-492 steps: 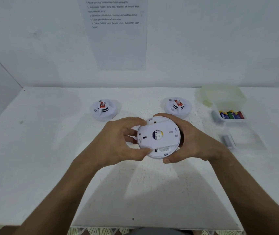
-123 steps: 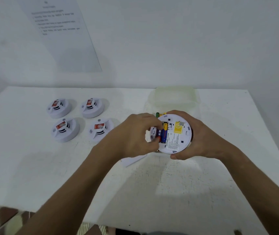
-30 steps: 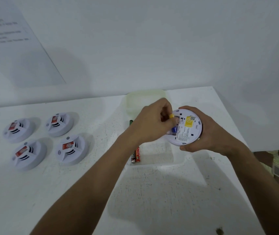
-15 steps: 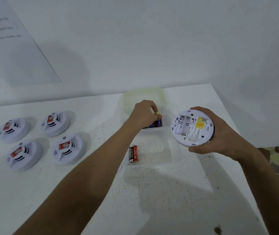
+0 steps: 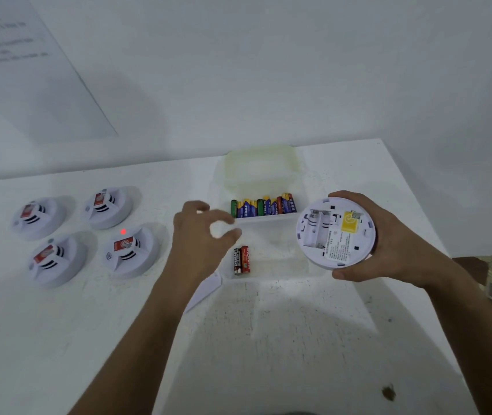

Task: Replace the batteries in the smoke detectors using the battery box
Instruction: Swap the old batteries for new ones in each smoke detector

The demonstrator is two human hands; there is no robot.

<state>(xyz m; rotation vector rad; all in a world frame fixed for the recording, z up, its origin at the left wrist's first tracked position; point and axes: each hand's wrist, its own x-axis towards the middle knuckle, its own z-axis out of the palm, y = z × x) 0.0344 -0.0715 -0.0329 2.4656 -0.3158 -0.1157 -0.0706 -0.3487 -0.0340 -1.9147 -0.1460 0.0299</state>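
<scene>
My right hand (image 5: 388, 244) grips a round white smoke detector (image 5: 336, 232) turned back side up, its battery bay open and bare beside a yellow sticker. A clear battery box (image 5: 268, 218) in the middle of the table holds a row of several coloured batteries (image 5: 264, 207). Two red-and-black batteries (image 5: 241, 260) lie side by side in the clear tray section (image 5: 283, 265) nearer me. My left hand (image 5: 201, 235) hovers just left of the box, fingers curved and apart, holding nothing.
Several white smoke detectors (image 5: 129, 251) with red labels sit face up at the left; one shows a red light. A greenish lid (image 5: 261, 169) lies behind the box. A white cover piece (image 5: 204, 290) rests by my left wrist. The table's right edge (image 5: 436, 244) is close.
My left hand has let go of a battery at the box's row and drawn back to the left, now empty. The detector in my right hand stays about where it was.
</scene>
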